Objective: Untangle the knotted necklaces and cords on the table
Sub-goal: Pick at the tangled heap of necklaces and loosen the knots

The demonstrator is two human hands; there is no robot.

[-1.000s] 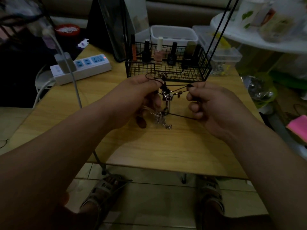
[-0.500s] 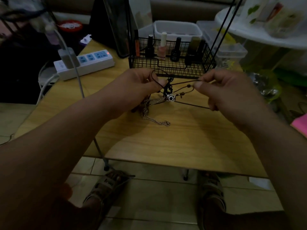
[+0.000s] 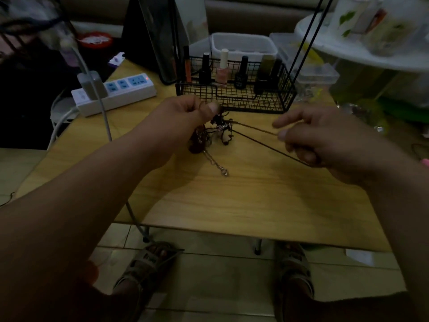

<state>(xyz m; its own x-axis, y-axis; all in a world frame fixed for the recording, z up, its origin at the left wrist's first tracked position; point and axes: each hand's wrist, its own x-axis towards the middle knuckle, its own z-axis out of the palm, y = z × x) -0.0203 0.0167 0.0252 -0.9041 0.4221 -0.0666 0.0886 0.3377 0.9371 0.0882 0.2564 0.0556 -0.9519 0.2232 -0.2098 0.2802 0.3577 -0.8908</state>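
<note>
A knot of black cords with a small silver pendant [image 3: 221,127] hangs just above the wooden table [image 3: 255,201], in front of the wire basket. My left hand [image 3: 190,115] pinches the knot's top between thumb and forefinger. Two black cord strands [image 3: 262,141] run taut from the knot to my right hand [image 3: 311,138], which pinches them with its fingers curled. A silver chain [image 3: 216,162] trails from the tangle down onto the table, ending in a small clasp.
A black wire basket [image 3: 234,98] holding several nail polish bottles stands right behind the tangle. A white power strip [image 3: 116,94] with a plugged adapter and cable lies at the back left. Clear plastic boxes [image 3: 308,68] sit at the back right. My sandalled feet show below the table's edge.
My right hand has pulled away to the right, drawing the two cord strands longer and taut. The left hand stays at the knot. The silver chain has shifted on the table.
</note>
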